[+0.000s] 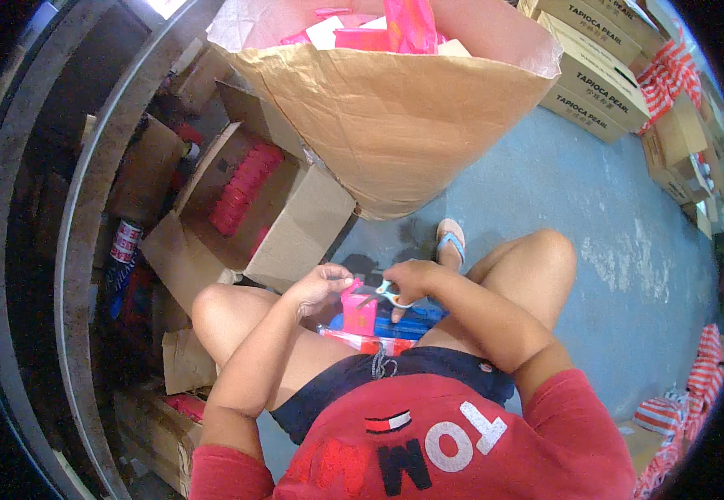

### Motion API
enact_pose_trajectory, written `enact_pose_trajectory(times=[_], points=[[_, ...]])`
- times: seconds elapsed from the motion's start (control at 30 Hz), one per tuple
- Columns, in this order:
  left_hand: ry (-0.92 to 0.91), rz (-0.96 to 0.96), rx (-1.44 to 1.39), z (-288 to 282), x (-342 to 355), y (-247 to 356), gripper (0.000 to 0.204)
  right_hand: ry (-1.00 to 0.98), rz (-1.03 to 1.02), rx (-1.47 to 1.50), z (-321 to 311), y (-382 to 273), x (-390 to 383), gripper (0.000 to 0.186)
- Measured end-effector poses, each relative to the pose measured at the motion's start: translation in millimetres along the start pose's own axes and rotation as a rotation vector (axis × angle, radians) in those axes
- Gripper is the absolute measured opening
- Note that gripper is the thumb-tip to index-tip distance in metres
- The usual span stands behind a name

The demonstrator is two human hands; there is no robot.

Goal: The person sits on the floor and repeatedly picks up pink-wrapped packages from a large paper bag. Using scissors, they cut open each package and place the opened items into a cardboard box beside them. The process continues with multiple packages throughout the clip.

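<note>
Between my knees, my left hand (322, 287) pinches the top corner of a small pink plastic packet (360, 317), which hangs upright. My right hand (412, 282) is closed around scissors (388, 292) with pale handles. Their blades point left at the upper part of the packet; whether they touch it I cannot tell. Below the packet lie a red-and-white striped plastic bag (393, 344) and a blue object (416, 322), partly hidden by the packet and my legs.
A large brown paper sack (395, 125) holding pink packets stands ahead. Left of it is an open cardboard box (295, 221) with a row of pink packets (247, 187). Stacked cartons (595, 92) and striped bags (670, 79) are at the far right. Metal shelving (74, 217) curves along the left.
</note>
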State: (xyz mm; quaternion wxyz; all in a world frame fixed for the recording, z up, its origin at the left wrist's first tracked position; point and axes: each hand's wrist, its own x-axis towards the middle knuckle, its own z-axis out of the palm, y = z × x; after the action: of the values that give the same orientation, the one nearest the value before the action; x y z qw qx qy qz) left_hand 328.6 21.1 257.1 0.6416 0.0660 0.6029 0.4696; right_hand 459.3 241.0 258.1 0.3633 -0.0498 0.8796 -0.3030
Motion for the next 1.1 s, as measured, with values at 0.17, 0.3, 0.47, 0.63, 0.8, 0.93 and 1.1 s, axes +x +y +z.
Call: enact_pose_trajectory(times=[0.17, 0.3, 0.47, 0.63, 0.8, 0.93, 1.1], points=[[0.009, -0.049, -0.098, -12.6, -2.0, -2.8, 0.013, -0.130, 0.043, 0.247, -5.7, 51.2, 6.8, 0.077], [0.049, -0.026, -0.216, -18.9, -0.3, -10.3, 0.027, 0.126, -0.247, 0.493, 4.8, 35.5, 21.5, 0.070], [-0.024, 0.052, -0.383, -20.7, -4.8, -0.9, 0.029, 0.420, -0.256, 0.977, 30.6, -14.8, 44.4, 0.066], [0.034, 0.337, -0.600, -18.7, -16.9, 12.3, 0.021, 0.802, -0.315, 1.031, 10.7, -35.2, 44.9, 0.058], [0.147, 0.696, -0.965, 8.8, -2.1, 34.9, 0.012, 1.024, -0.335, 1.157, -12.9, -60.9, 24.3, 0.063], [-0.063, 0.889, -1.001, 34.1, -11.6, 72.1, 0.013, 0.852, -0.374, 1.599, -33.1, -66.9, -3.6, 0.060], [-0.037, 1.016, -0.954, 62.4, -57.1, 133.1, 0.006, 0.840, -0.487, 1.770, -61.4, -96.5, -42.2, 0.056]])
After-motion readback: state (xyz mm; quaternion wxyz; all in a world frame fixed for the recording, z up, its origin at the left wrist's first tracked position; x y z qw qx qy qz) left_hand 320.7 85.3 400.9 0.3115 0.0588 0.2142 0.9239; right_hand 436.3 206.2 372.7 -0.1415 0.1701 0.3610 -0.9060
